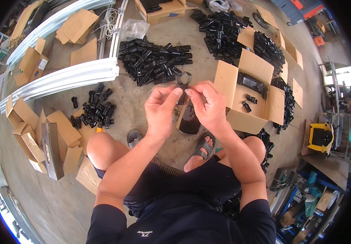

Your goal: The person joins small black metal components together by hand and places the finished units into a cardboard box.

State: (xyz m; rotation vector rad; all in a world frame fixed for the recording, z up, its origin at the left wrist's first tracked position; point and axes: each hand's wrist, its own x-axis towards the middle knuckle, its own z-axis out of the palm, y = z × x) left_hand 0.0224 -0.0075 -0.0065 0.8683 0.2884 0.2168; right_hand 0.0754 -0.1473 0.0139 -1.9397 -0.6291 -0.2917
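Both hands are raised in front of me over the concrete floor. My left hand (162, 107) and my right hand (208, 103) pinch the same small black plastic clamp part (183, 79), whose ring-shaped top sticks up above the fingertips. Below the hands hangs a dark curved piece (189, 120); what holds it is hidden by the fingers. My knees and sandalled feet (204, 146) are underneath.
A heap of black plastic parts (155, 61) lies ahead, another heap (220, 30) further back, a small one (94, 110) at left. An open cardboard box (250, 93) stands at right. White metal rails (61, 79) and flattened cartons (41, 138) lie at left.
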